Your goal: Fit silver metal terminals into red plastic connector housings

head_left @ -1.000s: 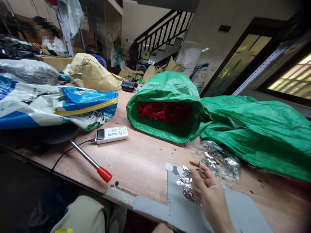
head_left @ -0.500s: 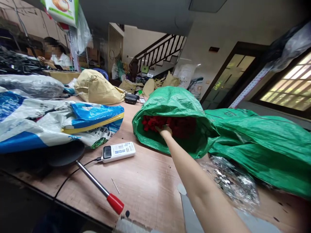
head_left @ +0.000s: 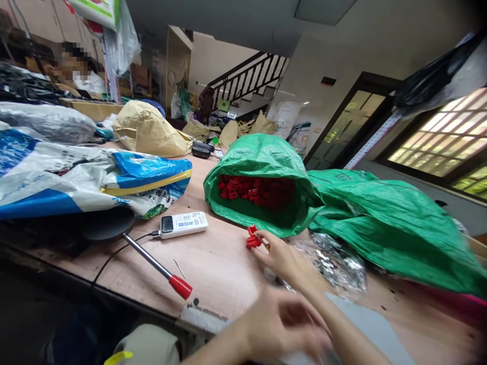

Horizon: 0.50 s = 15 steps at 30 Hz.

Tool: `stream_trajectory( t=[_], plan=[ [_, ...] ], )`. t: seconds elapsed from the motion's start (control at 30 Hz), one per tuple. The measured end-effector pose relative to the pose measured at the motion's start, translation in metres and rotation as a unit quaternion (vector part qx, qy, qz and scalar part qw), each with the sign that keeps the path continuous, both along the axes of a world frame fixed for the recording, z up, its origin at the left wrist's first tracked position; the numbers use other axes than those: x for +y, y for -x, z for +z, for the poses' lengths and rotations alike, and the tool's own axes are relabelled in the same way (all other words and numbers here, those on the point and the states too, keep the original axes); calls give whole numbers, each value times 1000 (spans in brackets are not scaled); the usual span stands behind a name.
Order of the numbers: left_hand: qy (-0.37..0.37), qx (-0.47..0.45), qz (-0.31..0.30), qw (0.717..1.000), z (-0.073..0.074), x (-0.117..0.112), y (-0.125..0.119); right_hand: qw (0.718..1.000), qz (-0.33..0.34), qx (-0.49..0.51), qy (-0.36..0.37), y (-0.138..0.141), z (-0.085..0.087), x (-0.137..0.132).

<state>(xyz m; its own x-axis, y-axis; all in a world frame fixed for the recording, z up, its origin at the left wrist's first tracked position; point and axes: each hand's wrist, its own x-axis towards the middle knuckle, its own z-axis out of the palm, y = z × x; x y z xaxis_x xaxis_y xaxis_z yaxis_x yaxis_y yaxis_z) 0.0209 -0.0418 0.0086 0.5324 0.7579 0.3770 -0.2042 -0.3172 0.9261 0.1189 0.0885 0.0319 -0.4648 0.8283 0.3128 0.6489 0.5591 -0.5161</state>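
Note:
My right hand (head_left: 277,254) is closed on a small red plastic piece (head_left: 252,237), pinched between thumb and fingers just in front of the green sack's mouth. The green woven sack (head_left: 262,152) lies on its side, with many similar red pieces (head_left: 262,191) heaped inside. My left hand (head_left: 281,322) is low in the view, in front of my right forearm. Motion blurs its curled fingers, so whether they hold anything cannot be made out. Beyond my right wrist lies a clear plastic bag of small shiny metal parts (head_left: 337,266).
A lever with a red handle (head_left: 180,287) juts over the table's front left. Behind it are a white cabled device (head_left: 184,224) and a blue-white sack (head_left: 152,170). Another green sack (head_left: 388,228) lies right. A grey sheet (head_left: 365,314) is under my right forearm. A person (head_left: 81,76) sits far left.
My right hand has come out of the green sack toward me with a red piece. My left hand has entered from below. The view has shifted slightly.

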Motion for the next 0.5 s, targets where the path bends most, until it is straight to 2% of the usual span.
stream_trajectory(
  t=[0.03,0.07,0.1,0.13,0.17,0.2,0.23,0.33,0.4,0.5],
  plan=[
    [16,-15,67,998,4,8,8,1000,19,10,0,-4,-3,-13],
    [30,-23,213,976,7,16,17,999,36,21,3,-7,-6,-24],
    [40,-19,354,934,8,24,26,998,50,31,9,-10,-8,-33],
    [45,6,452,891,7,31,33,997,58,40,17,-14,-9,-40],
    [44,56,511,856,5,38,39,997,57,47,26,-18,-9,-46],
    [27,112,538,835,0,44,43,997,48,54,32,-23,-8,-51],
    [18,138,539,831,-5,48,45,997,32,60,34,-28,-7,-55],
    [-16,194,500,844,-17,55,43,998,-23,50,3,-40,6,-64],
    [-33,221,468,855,-19,56,39,999,-35,11,-18,-41,21,-70],
    [-39,243,433,867,-14,59,42,998,-48,-43,9,-28,58,-74]
  ],
)
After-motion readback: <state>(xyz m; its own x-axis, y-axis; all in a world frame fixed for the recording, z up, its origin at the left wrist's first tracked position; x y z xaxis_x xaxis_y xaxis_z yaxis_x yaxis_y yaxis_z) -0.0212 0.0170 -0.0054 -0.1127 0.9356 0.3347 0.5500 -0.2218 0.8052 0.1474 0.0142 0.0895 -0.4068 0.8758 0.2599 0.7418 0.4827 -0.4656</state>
